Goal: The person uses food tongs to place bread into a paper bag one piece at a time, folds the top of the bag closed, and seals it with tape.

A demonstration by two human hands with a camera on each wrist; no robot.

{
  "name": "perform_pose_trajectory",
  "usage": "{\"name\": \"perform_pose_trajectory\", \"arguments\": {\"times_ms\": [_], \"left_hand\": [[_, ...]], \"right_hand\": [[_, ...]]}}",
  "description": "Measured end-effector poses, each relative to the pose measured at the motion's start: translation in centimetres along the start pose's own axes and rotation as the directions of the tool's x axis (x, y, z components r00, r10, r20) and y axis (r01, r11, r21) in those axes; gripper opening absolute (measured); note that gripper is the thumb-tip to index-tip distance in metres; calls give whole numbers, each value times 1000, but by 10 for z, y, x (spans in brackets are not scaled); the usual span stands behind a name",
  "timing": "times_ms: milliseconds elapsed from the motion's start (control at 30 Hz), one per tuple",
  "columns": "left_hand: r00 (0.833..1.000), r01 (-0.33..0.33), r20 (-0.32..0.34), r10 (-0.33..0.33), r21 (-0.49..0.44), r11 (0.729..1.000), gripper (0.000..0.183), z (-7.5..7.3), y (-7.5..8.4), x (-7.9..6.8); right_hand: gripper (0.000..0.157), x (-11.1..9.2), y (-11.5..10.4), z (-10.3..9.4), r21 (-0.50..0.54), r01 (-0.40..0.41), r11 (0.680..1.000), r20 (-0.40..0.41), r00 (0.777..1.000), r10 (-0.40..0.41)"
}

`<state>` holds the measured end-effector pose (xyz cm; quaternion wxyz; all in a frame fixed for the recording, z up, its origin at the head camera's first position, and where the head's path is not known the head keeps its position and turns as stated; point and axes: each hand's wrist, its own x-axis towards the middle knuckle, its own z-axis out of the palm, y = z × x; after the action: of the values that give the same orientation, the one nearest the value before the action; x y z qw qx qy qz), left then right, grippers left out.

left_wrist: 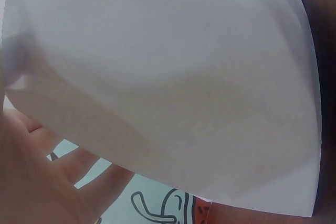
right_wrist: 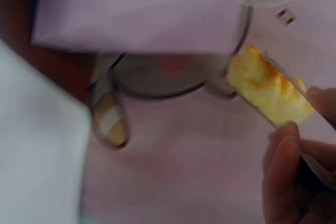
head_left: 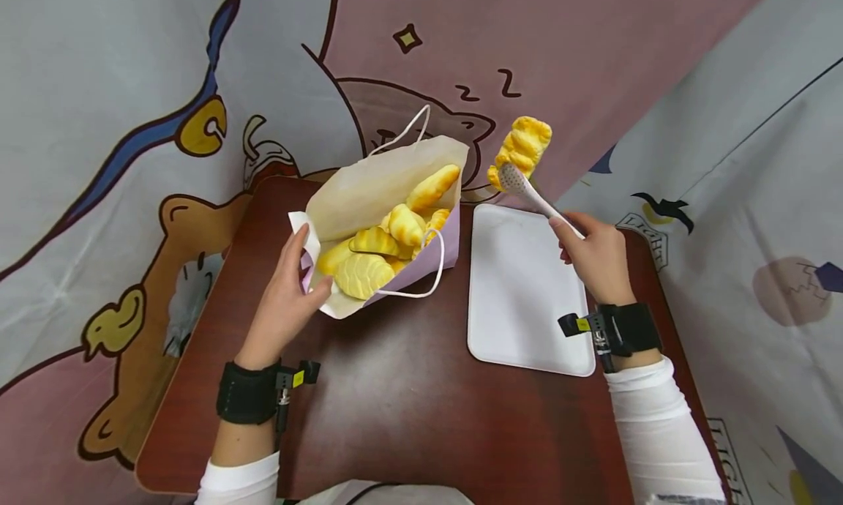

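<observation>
My left hand holds the left edge of a paper bag, lilac outside and cream inside, which leans with its mouth toward me. Several yellow bread pieces lie in the bag. In the left wrist view, the pale paper fills most of the picture and the fingers reach behind its edge. My right hand grips pale tongs with a dotted tip. Between the tong arms is a ridged yellow bread piece, raised above the tray's far end; the right wrist view shows this bread too.
A white tray lies on the dark red-brown table, right of the bag. White cord handles stick out from the bag. Printed cloth hangs close behind the table and at both sides.
</observation>
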<state>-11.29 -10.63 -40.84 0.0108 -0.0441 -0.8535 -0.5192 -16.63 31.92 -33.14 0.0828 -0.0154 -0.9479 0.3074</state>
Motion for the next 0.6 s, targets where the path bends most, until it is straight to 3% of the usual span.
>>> {"name": "perform_pose_trajectory", "arguments": {"times_ms": [100,233,600], "left_hand": [[1000,-6,-3,6,-6,1000,82,0,-1,0],[1000,-12,-9,12,-18,1000,82,-1,-1,0],[999,-30,-11,30,-25,999,81,-2,-3,-1]], "right_hand": [[49,3,-22,-7,-26,66,997,73,995,-64],[49,9,-49,-16,-79,158,984,192,971,-140],[42,21,-96,-32,-161,279,947,392,898,-199]]}}
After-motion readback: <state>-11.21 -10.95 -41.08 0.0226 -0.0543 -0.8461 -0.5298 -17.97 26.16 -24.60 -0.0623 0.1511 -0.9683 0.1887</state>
